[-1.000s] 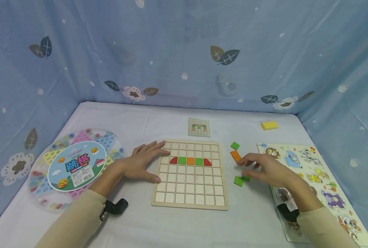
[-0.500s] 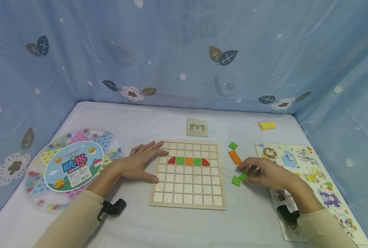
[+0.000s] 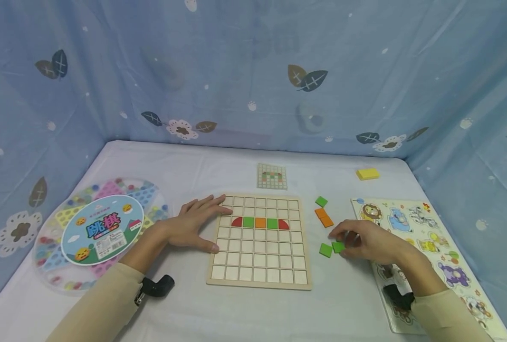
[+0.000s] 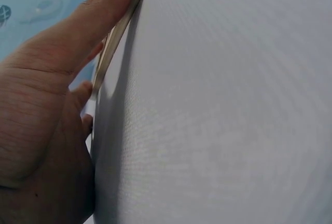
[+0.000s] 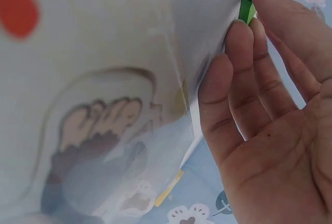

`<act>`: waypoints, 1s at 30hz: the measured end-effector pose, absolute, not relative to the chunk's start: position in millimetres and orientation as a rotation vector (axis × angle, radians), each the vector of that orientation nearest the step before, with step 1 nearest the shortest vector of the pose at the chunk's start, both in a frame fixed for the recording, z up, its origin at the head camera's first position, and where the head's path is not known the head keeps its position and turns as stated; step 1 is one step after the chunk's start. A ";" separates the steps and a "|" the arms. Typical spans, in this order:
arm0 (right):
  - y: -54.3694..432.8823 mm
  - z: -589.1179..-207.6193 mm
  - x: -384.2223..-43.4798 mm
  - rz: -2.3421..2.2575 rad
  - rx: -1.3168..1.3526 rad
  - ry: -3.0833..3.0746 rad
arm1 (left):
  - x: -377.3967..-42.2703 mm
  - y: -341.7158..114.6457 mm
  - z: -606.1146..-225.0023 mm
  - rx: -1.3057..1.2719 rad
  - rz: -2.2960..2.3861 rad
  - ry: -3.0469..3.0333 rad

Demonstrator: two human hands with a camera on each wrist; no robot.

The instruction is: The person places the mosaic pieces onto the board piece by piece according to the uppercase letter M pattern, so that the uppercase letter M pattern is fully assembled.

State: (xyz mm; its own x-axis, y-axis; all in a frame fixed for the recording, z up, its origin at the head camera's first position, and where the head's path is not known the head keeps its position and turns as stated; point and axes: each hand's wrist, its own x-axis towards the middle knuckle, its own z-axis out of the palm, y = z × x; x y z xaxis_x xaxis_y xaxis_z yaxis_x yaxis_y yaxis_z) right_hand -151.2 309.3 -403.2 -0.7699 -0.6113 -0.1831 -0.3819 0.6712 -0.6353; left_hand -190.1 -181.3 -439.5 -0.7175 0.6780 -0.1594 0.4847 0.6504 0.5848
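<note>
My left hand rests along the left edge of the wooden grid board, fingers spread and thumb on its rim. In the left wrist view the thumb touches the board's edge. One row of the board holds red quarter-round tiles, green tiles and an orange tile. Right of the board, my right hand pinches a green square tile low at the table, its fingers curled. The right wrist view shows the green tile by the thumb and fingertips, partly hidden. Another green tile lies beside it.
Two orange tiles and a green tile lie farther back. A pattern card is behind the board. An animal puzzle board lies right, a round Chinese checkers set left. A yellow block sits at the back right.
My right hand has lowered to the green tile and closed its fingertips there; the tile has shifted slightly right and nearer. My left hand stays on the board's edge.
</note>
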 end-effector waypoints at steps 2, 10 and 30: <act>310.2 -403.0 -150.9 -0.838 -0.777 2.501 | -190.6 -181.0 -439.9 0.928 0.742 2.506; 312.0 -401.0 -149.6 -0.973 -0.869 2.458 | -191.8 -179.4 -440.0 0.938 0.750 2.503; 287.5 -399.8 -162.8 -1.286 -0.994 2.316 | -188.3 -181.3 -436.9 0.921 0.769 2.498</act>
State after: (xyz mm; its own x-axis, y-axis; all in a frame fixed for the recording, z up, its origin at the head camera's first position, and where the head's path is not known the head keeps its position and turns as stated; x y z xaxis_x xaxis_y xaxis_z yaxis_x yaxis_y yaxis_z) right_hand -162.8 287.5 -399.8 -0.7108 -0.7008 0.0601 -0.4215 0.3560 -0.8340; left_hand -188.3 -181.3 -436.9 -0.7185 0.6796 -0.1482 0.4786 0.6376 0.6037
